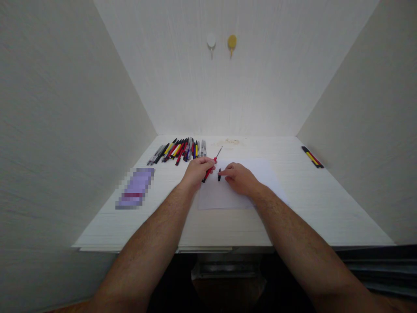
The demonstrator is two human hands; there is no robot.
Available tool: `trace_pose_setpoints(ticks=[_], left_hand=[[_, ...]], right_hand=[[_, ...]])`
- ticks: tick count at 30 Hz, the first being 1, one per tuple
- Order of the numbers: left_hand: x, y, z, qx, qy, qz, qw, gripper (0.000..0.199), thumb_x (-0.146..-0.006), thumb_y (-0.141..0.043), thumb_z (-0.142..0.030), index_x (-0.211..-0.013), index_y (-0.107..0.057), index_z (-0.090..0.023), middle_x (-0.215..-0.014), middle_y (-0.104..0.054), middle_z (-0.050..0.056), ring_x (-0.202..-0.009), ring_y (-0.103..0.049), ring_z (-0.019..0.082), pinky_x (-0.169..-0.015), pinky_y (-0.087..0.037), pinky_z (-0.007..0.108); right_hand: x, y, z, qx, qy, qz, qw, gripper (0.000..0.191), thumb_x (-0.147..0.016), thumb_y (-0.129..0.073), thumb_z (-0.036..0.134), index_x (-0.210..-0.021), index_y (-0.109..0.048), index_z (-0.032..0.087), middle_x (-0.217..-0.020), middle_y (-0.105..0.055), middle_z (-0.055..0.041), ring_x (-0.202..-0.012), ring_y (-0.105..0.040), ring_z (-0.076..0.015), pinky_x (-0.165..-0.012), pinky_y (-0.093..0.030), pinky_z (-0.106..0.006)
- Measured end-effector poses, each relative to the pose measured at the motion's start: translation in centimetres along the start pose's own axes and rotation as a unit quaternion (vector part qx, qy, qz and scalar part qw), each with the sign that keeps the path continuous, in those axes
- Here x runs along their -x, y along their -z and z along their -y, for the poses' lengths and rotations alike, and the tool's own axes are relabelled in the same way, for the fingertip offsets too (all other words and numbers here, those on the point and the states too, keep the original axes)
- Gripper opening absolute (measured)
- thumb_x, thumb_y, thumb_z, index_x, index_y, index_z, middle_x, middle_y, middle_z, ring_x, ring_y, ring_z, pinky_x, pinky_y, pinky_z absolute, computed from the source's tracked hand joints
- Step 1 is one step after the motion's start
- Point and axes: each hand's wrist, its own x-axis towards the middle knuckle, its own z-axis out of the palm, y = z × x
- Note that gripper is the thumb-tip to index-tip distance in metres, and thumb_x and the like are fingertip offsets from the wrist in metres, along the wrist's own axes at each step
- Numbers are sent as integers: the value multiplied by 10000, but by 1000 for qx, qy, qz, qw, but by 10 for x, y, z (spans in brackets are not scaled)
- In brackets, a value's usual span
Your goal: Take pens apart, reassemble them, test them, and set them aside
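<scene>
Left hand (198, 170) grips a red pen (212, 165), tip toward one o'clock; right hand (239, 177) pinches a small black cap (219, 174) against white paper (228, 195). That cap could likely slip and roll. Blurred purple card (136, 188) at nine o'clock, pen row (179, 150) at eleven, stray pens (312, 157) at two.

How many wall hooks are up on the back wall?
2: a white hook and a yellow hook beside it to the right, both high on the back wall.
</scene>
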Motion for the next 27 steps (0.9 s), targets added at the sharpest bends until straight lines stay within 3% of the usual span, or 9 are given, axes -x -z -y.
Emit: trace_pose_setpoints(ticks=[8,15,23,27], left_hand=[[0,0,0,7,6,-3,1000,197,-622,-707,-313,-705,-682,-136,-618,-626,37,-520,-492,94,-502,-359,227],[0,0,0,10,9,4,1000,184,-641,-707,-308,-714,-684,-141,-614,-624,25,-510,-484,86,-505,-356,225],[-1,1,1,-2,-4,11,1000,234,-637,-722,-365,-701,-679,-144,-626,-625,27,-514,-487,90,-506,-358,231],[1,1,0,10,-15,21,1000,228,-650,-717,-351,-710,-675,-135,-663,-642,36,-566,-534,100,-561,-404,233]], right_hand=[[-2,6,1,36,-96,-35,994,236,-906,-487,282,-942,-715,231,-940,-683,-68,-885,-606,-193,-756,-421,-296],[-3,3,-1,47,-154,-41,986,313,-833,-584,464,-1025,-679,237,-953,-702,-68,-835,-620,-207,-682,-416,-303],[-3,2,-4,71,-193,-34,978,277,-788,-609,295,-1044,-684,217,-895,-723,-85,-814,-644,-222,-696,-441,-314],[-6,2,-5,-36,-196,-108,974,294,-765,-577,196,-1037,-687,190,-853,-721,-72,-783,-639,-192,-730,-454,-311]])
